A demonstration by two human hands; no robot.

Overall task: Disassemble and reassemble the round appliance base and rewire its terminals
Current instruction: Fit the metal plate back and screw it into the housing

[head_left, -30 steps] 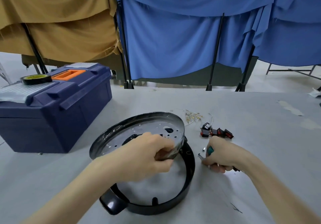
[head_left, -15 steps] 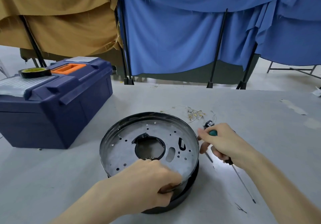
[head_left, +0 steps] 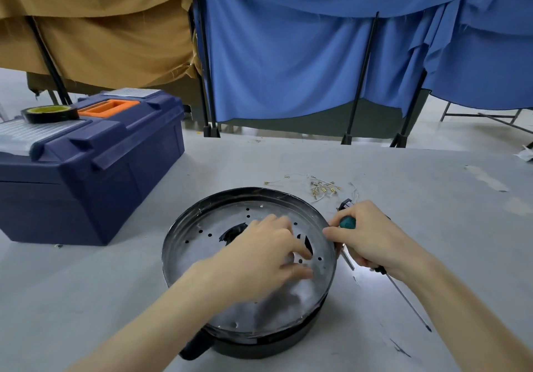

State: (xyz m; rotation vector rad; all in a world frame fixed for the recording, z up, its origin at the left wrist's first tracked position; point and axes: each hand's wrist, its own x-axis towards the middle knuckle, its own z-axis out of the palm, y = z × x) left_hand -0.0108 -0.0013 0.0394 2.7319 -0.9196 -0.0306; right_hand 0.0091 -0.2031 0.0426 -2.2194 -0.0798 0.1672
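Note:
A round perforated metal plate [head_left: 213, 253] lies flat on top of the black plastic base ring [head_left: 277, 343] in the middle of the table. My left hand [head_left: 259, 259] rests on the plate with its fingers spread over the holes near the centre opening. My right hand [head_left: 372, 236] grips a screwdriver [head_left: 403, 296] with a teal handle, the shaft pointing back toward me; its fingertips touch the plate's right rim. A bundle of thin wires with brass terminals [head_left: 323, 188] lies behind the plate.
A dark blue toolbox [head_left: 86, 169] with an orange handle stands at the left, a roll of tape [head_left: 50, 113] on its lid. A small black part [head_left: 344, 205] pokes out behind my right hand. Blue and tan cloths hang behind the table.
The metal plate went from tilted up on the ring to lying flat on it. My left hand moved from the plate's near rim onto its surface. My right hand came up against the right rim.

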